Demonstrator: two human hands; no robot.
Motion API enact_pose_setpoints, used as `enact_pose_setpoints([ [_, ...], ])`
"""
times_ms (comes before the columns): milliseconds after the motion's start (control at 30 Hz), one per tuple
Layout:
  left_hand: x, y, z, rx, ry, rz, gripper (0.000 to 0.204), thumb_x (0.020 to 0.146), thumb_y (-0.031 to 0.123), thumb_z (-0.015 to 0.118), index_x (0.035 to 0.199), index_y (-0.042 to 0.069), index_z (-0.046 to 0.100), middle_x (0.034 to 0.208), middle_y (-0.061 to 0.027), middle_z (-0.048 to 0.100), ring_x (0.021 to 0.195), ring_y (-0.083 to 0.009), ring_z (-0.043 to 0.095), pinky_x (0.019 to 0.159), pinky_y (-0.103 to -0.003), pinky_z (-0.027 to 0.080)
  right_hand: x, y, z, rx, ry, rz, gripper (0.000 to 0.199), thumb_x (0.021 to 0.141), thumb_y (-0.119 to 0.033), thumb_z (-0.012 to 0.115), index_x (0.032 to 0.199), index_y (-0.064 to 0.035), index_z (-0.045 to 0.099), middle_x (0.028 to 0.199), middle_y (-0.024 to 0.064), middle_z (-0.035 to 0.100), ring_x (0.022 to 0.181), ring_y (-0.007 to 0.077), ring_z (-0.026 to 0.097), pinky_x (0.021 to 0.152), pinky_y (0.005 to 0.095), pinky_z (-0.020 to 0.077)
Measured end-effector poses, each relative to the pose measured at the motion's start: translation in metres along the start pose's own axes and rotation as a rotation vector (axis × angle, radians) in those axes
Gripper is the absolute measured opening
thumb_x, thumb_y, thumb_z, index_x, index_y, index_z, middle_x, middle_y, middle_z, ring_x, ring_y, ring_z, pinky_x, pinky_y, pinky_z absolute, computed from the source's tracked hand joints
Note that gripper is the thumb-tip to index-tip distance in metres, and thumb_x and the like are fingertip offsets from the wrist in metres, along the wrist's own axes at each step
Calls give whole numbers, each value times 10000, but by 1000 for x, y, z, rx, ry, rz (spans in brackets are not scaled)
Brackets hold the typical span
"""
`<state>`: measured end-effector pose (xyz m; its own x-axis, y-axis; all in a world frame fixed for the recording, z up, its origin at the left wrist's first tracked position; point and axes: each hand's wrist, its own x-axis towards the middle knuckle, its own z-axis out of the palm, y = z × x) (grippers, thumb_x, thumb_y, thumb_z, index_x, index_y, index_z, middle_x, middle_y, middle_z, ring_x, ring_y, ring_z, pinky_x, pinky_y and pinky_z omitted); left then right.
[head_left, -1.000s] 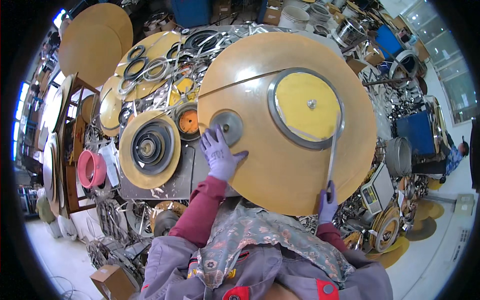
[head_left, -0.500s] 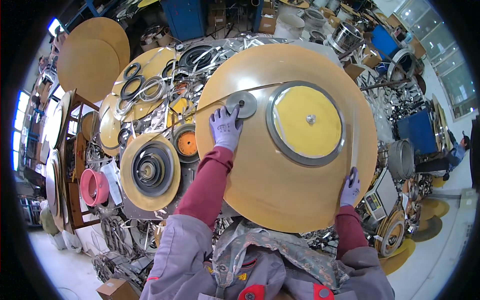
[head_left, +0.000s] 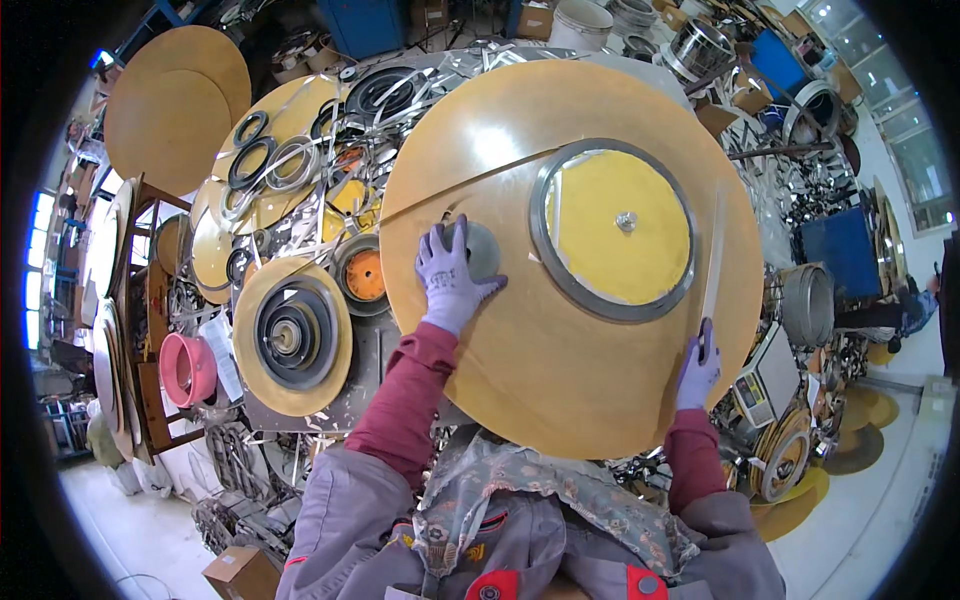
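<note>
My left hand (head_left: 450,278), in a pale purple glove, grips a small grey disc (head_left: 485,250), which shows between its forefinger and thumb; the palm and fingers hide the rest. This disc lies on a large tan round sheet (head_left: 560,395). My right hand (head_left: 699,370), gloved alike, is closed at the lower end of a long pale flat strip (head_left: 714,262) by the sheet's right edge; a dark patch shows at its fingers. Between the hands sits a wide grey ring (head_left: 560,285) around a yellow centre (head_left: 620,225). A thin band (head_left: 470,180) runs from the sheet's left edge to this ring.
Left of the sheet stand a smaller tan disc (head_left: 338,372) with stepped grey rings and an orange-centred wheel (head_left: 366,274). Black rings (head_left: 385,92) and metal scraps crowd the far left. A scale (head_left: 768,380) is at right, a pink basin (head_left: 188,369) at left.
My left hand has moved nearer to me, and the small grey disc has come away from the band toward me with it. The strip at my right hand has stayed much the same.
</note>
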<state>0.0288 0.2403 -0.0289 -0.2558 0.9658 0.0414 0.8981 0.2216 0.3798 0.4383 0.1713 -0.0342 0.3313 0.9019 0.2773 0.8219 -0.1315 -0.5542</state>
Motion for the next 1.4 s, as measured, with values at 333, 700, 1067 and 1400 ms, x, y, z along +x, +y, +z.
enact_pose_setpoints([
  [333, -135, -59, -51, -41, 77, -8, 1040, 520, 384, 817, 1353, -4, 331, 1227, -232, 401, 1160, -421, 368, 1003, -523, 289, -60, -26, 9, 250, -202, 263, 406, 920, -162, 543, 1297, -13, 518, 1208, 138, 598, 1059, 192, 550, 923, 312, 417],
  [700, -224, -86, -8, -33, -18, -74, 1036, 533, 409, 818, 1341, -26, 336, 1308, -253, 376, 1201, -450, 364, 1000, -540, 322, 17, 17, 7, -69, -260, 96, 410, 904, -125, 524, 1306, -48, 514, 1229, 174, 590, 1096, 287, 590, 925, 350, 451],
  [1067, -198, -75, -40, 136, 15, -61, 741, 731, 430, 698, 1262, -28, 460, 1418, -267, 288, 1330, -444, 223, 1107, -538, 154, 15, 36, 4, -157, -165, 16, 386, 900, -191, 533, 1282, -143, 555, 993, 191, 648, 898, 356, 607, 842, 428, 466],
  [1400, -150, 15, 15, 71, -96, 236, 725, 853, 366, 546, 1361, -95, 312, 1464, -257, 229, 1381, -416, 162, 1141, -497, 109, 25, 46, 8, -147, -262, -48, 389, 906, -201, 528, 1287, -121, 541, 967, 222, 634, 894, 372, 611, 832, 433, 474],
])
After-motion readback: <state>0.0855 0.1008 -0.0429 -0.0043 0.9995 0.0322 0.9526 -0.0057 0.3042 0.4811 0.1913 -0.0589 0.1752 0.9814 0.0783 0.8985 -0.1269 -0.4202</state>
